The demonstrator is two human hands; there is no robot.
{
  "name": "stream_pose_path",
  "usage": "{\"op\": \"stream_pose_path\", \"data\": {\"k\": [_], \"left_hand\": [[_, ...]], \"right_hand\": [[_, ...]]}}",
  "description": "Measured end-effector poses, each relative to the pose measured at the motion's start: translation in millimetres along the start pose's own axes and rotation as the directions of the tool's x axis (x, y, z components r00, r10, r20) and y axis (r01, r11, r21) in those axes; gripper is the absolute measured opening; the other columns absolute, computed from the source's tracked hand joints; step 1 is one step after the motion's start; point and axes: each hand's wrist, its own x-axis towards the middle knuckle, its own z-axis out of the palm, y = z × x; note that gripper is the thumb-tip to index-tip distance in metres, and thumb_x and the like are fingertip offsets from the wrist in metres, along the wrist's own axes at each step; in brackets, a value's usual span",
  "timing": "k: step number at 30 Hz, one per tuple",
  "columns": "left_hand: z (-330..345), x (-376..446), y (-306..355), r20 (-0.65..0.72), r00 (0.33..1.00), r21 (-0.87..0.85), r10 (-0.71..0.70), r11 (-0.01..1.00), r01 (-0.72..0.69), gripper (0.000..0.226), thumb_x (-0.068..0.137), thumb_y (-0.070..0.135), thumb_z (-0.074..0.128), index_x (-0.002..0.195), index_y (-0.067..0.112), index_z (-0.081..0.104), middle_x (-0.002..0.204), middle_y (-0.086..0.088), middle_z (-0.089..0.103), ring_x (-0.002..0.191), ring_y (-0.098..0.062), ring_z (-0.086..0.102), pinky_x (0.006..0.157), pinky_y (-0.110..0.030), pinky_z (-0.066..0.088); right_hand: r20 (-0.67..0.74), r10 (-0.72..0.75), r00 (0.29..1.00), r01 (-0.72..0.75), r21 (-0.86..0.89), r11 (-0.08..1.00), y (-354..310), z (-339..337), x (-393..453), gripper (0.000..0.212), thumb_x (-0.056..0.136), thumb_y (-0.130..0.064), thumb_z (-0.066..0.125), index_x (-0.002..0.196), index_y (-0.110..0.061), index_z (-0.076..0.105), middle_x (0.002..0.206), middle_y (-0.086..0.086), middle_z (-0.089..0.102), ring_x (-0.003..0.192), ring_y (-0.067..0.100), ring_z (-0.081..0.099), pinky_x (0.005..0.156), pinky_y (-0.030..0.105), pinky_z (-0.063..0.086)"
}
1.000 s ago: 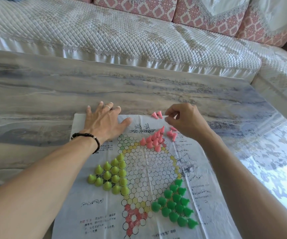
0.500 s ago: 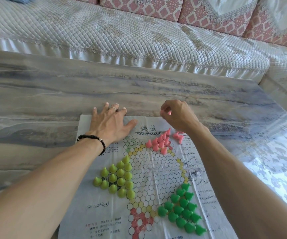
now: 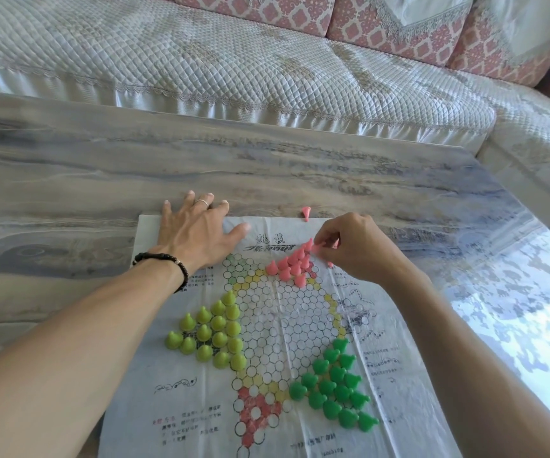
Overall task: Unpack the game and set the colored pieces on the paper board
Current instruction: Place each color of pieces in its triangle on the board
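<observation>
Left hand (image 3: 194,234) flat, fingers spread, pressing board (image 3: 276,328) corner; right hand (image 3: 354,249) pinching pink piece (image 3: 315,248) at pink cluster (image 3: 291,266)

Light: you are working in bright daylight coming from your right | Glare: the glossy table (image 3: 514,312) is reflecting white patches at its right edge | Shadows: staying soft | Focus: centre sharp, edges bowing, the sofa (image 3: 234,61) slightly softening
</observation>
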Motion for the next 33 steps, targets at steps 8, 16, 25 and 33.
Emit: {"op": "stream_pose_path", "data": {"k": [8, 16, 25, 33], "left_hand": [[1, 0, -2, -0.007, 1.000, 0.006, 0.004, 1.000, -0.004, 0.071, 0.090, 0.071, 0.026, 0.145, 0.027, 0.038, 0.157, -0.006, 0.025, 0.147, -0.029, 0.014, 0.115, -0.060, 0.012], [1, 0, -2, -0.006, 1.000, 0.010, 0.004, 1.000, -0.004, 0.071, 0.090, 0.071, 0.026, 0.145, 0.027, 0.037, 0.158, -0.005, 0.025, 0.147, -0.028, 0.013, 0.115, -0.060, 0.012], [0, 1, -1, -0.005, 1.000, 0.014, -0.007, 1.000, 0.007, 0.072, 0.089, 0.072, 0.025, 0.145, 0.028, 0.036, 0.158, -0.003, 0.025, 0.147, -0.027, 0.013, 0.115, -0.059, 0.013], [2, 0, -1, -0.015, 1.000, 0.006, -0.007, 1.000, 0.007, 0.070, 0.090, 0.071, 0.028, 0.144, 0.029, 0.038, 0.158, -0.003, 0.025, 0.147, -0.026, 0.013, 0.115, -0.059, 0.012]], "right_hand": [[0.064, -0.027, 0.998, 0.032, -0.073, 0.997, 4, 13, -1, 0.011, 0.088, -0.017, 0.066, 0.096, -0.017, 0.072, 0.085, -0.009, 0.061, 0.081, 0.009, 0.060, 0.078, 0.032, 0.054], [0.071, -0.032, 0.997, 0.037, -0.068, 0.997, 6, 5, 2, 0.023, 0.085, -0.010, 0.064, 0.107, -0.016, 0.067, 0.090, -0.007, 0.059, 0.079, 0.004, 0.056, 0.071, 0.018, 0.047], [-0.095, 0.004, 0.995, -0.005, -0.008, 1.000, 6, 6, 58, 0.020, 0.087, -0.020, 0.065, 0.105, -0.011, 0.069, 0.089, -0.004, 0.065, 0.082, 0.013, 0.062, 0.082, 0.033, 0.055], [-0.025, 0.046, 0.999, -0.046, -0.027, 0.999, 6, 23, 82, 0.011, 0.083, -0.017, 0.068, 0.093, -0.016, 0.074, 0.089, -0.003, 0.071, 0.079, 0.013, 0.066, 0.075, 0.034, 0.058]]}}
